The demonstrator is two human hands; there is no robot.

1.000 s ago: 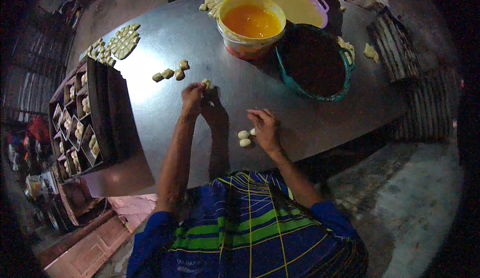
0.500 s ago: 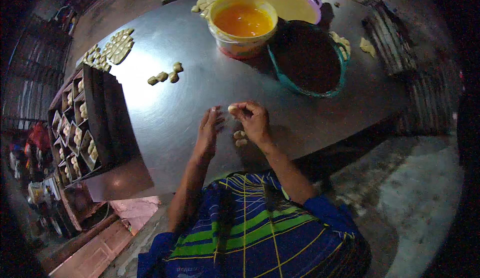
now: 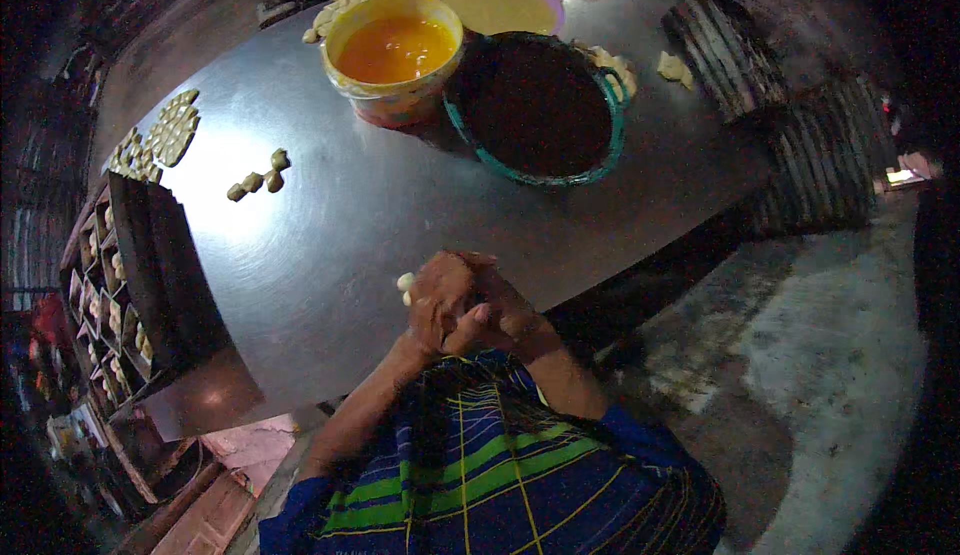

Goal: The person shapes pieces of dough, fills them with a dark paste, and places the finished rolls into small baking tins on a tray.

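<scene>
My left hand (image 3: pixel 441 300) and my right hand (image 3: pixel 508 307) are clasped together over the near edge of the metal table (image 3: pixel 330 295). Their palms meet and the fingers of each curl round the other. The dough ball that my right fingertips pinched earlier is hidden between them. Just left of my left hand, small pale dough pieces (image 3: pixel 405 282) lie on the metal, partly covered by the hand. Farther off to the left sits a short row of dough lumps (image 3: pixel 252 184).
A yellow-rimmed bucket of orange liquid (image 3: pixel 352 95), a teal-rimmed basin of dark filling (image 3: pixel 560 180) and a purple basin of pale paste (image 3: pixel 556 17) stand at the back. At left, a dark crate (image 3: pixel 165 275) has dough in small compartments, beside flattened dough pieces (image 3: pixel 172 127).
My hands have come together; before, the left was open and the right pinched a dough ball in its fingertips. The view has shifted, so the table's things sit farther left.
</scene>
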